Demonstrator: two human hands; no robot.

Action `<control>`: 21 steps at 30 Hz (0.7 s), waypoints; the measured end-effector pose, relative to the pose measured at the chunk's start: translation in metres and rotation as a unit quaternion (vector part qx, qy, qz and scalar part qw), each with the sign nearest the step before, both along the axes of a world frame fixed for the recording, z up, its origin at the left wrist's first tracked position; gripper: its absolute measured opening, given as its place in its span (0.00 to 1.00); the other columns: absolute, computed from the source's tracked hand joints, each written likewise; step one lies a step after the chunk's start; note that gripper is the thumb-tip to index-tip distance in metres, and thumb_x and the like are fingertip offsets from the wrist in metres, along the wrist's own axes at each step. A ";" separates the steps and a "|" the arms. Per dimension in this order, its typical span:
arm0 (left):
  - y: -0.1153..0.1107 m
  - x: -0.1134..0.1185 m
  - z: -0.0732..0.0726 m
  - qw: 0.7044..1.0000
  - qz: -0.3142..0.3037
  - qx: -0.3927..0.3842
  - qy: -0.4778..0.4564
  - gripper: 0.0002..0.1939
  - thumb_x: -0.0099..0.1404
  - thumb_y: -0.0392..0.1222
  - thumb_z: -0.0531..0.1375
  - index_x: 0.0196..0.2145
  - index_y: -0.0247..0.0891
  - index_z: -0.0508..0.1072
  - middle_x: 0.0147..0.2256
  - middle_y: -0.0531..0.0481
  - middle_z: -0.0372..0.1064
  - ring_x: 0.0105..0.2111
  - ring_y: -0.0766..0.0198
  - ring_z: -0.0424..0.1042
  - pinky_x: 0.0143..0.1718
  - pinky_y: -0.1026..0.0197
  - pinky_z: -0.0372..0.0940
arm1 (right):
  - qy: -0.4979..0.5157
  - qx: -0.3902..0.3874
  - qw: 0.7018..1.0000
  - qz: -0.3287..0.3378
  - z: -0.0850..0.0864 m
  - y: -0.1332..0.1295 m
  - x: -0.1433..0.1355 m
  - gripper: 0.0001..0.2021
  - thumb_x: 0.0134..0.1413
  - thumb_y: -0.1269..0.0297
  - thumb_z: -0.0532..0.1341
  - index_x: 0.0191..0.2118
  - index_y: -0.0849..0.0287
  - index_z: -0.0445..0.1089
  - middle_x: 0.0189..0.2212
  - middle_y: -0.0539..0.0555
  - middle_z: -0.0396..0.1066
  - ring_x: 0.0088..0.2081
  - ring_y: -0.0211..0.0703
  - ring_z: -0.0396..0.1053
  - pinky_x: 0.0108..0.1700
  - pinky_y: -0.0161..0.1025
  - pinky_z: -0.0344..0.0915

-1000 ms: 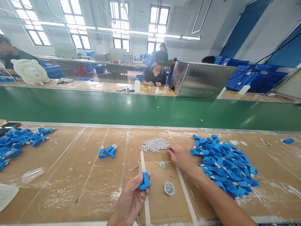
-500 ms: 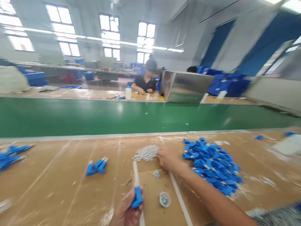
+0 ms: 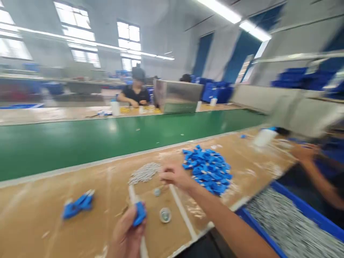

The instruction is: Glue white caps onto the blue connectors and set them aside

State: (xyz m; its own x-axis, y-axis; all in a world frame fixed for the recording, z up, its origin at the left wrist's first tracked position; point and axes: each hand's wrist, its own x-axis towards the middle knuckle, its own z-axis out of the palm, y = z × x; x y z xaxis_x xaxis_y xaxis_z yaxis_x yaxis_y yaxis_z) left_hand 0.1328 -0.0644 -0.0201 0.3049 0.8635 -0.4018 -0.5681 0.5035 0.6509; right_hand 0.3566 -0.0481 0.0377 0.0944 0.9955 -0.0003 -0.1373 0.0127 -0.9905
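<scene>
My left hand (image 3: 128, 227) is closed round a blue piece (image 3: 139, 214) at the lower middle. My right hand (image 3: 176, 175) is raised a little over the table, its fingers pinched together; anything between them is too small and blurred to make out. Just left of its fingertips lies a heap of small grey pieces (image 3: 145, 173). To its right is a large pile of blue pieces (image 3: 208, 168). Between my hands stand a small round cup (image 3: 165, 215) and a smaller pale blue disc (image 3: 157, 192). A few blue pieces (image 3: 78, 206) lie at the left.
A green belt (image 3: 107, 138) runs beyond the brown table. Across it a person in black (image 3: 137, 94) sits beside a metal box (image 3: 178, 96). At right are a white bottle (image 3: 264, 137), another person's arm (image 3: 319, 175) and a blue bin (image 3: 309, 215) of grey pieces.
The view has swung to the right, bringing the bin and the neighbouring arm into sight. My right hand has come back from the grey heap; my left hand still holds the blue piece.
</scene>
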 end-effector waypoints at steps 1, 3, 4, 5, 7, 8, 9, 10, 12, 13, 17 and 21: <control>-0.006 0.010 0.012 1.000 0.000 0.024 -0.002 0.23 0.46 0.40 0.76 0.41 0.38 0.80 0.24 0.52 0.71 0.21 0.69 0.65 0.20 0.69 0.61 | 0.012 -0.006 0.999 0.035 -0.001 -0.008 -0.007 0.12 0.62 0.56 0.64 0.36 0.63 0.73 0.30 0.47 0.72 0.29 0.33 0.71 0.31 0.31 0.67; -0.013 0.026 0.033 0.997 -0.015 0.081 -0.005 0.19 0.52 0.46 0.74 0.39 0.33 0.81 0.26 0.49 0.71 0.24 0.69 0.65 0.22 0.69 0.60 | 0.053 -0.015 0.995 0.079 0.000 -0.026 -0.015 0.13 0.55 0.56 0.69 0.32 0.62 0.72 0.25 0.46 0.71 0.24 0.30 0.67 0.25 0.27 0.63; -0.015 0.032 0.040 0.995 -0.023 0.100 -0.004 0.19 0.55 0.48 0.73 0.38 0.31 0.81 0.27 0.48 0.71 0.25 0.69 0.65 0.23 0.70 0.60 | 0.078 -0.018 0.993 0.085 0.002 -0.035 -0.016 0.13 0.53 0.56 0.71 0.33 0.61 0.72 0.25 0.47 0.71 0.23 0.30 0.66 0.24 0.27 0.63; -0.017 0.036 0.046 0.993 -0.033 0.118 -0.003 0.19 0.57 0.50 0.71 0.38 0.31 0.81 0.28 0.47 0.70 0.25 0.70 0.64 0.23 0.70 0.60 | 0.096 -0.020 0.991 0.086 0.004 -0.044 -0.016 0.14 0.52 0.56 0.71 0.33 0.61 0.73 0.26 0.48 0.72 0.23 0.30 0.66 0.24 0.27 0.63; -0.022 0.042 0.052 0.989 -0.054 0.140 -0.003 0.19 0.60 0.51 0.69 0.40 0.31 0.81 0.28 0.47 0.70 0.25 0.70 0.63 0.23 0.70 0.59 | 0.115 -0.020 0.990 0.077 0.010 -0.059 -0.016 0.13 0.52 0.56 0.72 0.33 0.61 0.74 0.25 0.50 0.72 0.23 0.31 0.66 0.23 0.27 0.64; -0.025 0.044 0.053 0.987 -0.063 0.147 -0.004 0.19 0.61 0.51 0.68 0.40 0.31 0.81 0.28 0.47 0.70 0.24 0.70 0.63 0.23 0.70 0.58 | 0.115 -0.018 0.991 0.072 0.012 -0.065 -0.017 0.13 0.52 0.56 0.71 0.32 0.61 0.74 0.26 0.51 0.72 0.23 0.32 0.67 0.23 0.27 0.64; -0.027 0.045 0.054 0.986 -0.072 0.152 -0.003 0.19 0.62 0.51 0.67 0.40 0.31 0.81 0.28 0.47 0.70 0.23 0.70 0.63 0.23 0.70 0.58 | 0.112 -0.015 0.991 0.067 0.014 -0.069 -0.018 0.13 0.53 0.56 0.71 0.32 0.61 0.74 0.26 0.51 0.72 0.24 0.33 0.67 0.23 0.28 0.64; -0.029 0.046 0.054 0.985 -0.081 0.154 -0.004 0.18 0.63 0.51 0.67 0.40 0.31 0.81 0.27 0.47 0.70 0.23 0.71 0.62 0.23 0.69 0.58 | 0.107 -0.013 0.992 0.062 0.015 -0.073 -0.019 0.13 0.53 0.56 0.71 0.32 0.61 0.75 0.26 0.52 0.72 0.24 0.33 0.67 0.23 0.28 0.65; -0.031 0.047 0.053 0.984 -0.090 0.153 -0.003 0.18 0.63 0.52 0.66 0.39 0.31 0.81 0.26 0.48 0.69 0.22 0.71 0.62 0.22 0.69 0.57 | 0.100 -0.010 0.994 0.053 0.016 -0.076 -0.020 0.12 0.54 0.56 0.70 0.32 0.60 0.75 0.26 0.52 0.72 0.24 0.34 0.67 0.23 0.28 0.64; -0.032 0.047 0.053 0.984 -0.091 0.152 -0.003 0.18 0.62 0.52 0.67 0.39 0.31 0.81 0.26 0.48 0.68 0.22 0.70 0.62 0.22 0.69 0.57 | 0.097 -0.011 0.994 0.049 0.015 -0.077 -0.021 0.12 0.54 0.55 0.70 0.32 0.60 0.75 0.26 0.52 0.71 0.24 0.34 0.66 0.23 0.28 0.64; -0.032 0.047 0.054 0.985 -0.079 0.155 0.006 0.18 0.61 0.53 0.68 0.33 0.31 0.80 0.26 0.49 0.67 0.23 0.70 0.61 0.21 0.69 0.57 | 0.084 -0.020 0.996 0.021 0.013 -0.078 -0.025 0.14 0.51 0.54 0.71 0.30 0.60 0.75 0.25 0.52 0.69 0.24 0.34 0.63 0.21 0.29 0.61; -0.034 0.046 0.054 0.986 -0.084 0.141 0.000 0.18 0.61 0.52 0.67 0.32 0.31 0.79 0.25 0.50 0.65 0.22 0.71 0.60 0.20 0.70 0.57 | 0.081 -0.008 0.997 -0.001 0.014 -0.077 -0.025 0.13 0.51 0.54 0.71 0.31 0.60 0.75 0.25 0.52 0.68 0.25 0.36 0.63 0.23 0.30 0.63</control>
State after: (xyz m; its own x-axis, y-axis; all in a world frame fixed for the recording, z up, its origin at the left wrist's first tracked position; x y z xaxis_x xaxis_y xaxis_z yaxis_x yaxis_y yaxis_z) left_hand 0.1785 -0.0979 0.0343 0.4540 0.8777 -0.1532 -0.4919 0.3903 0.7783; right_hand 0.3317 -0.1253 0.0514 0.0939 0.9951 -0.0323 -0.2957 -0.0031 -0.9553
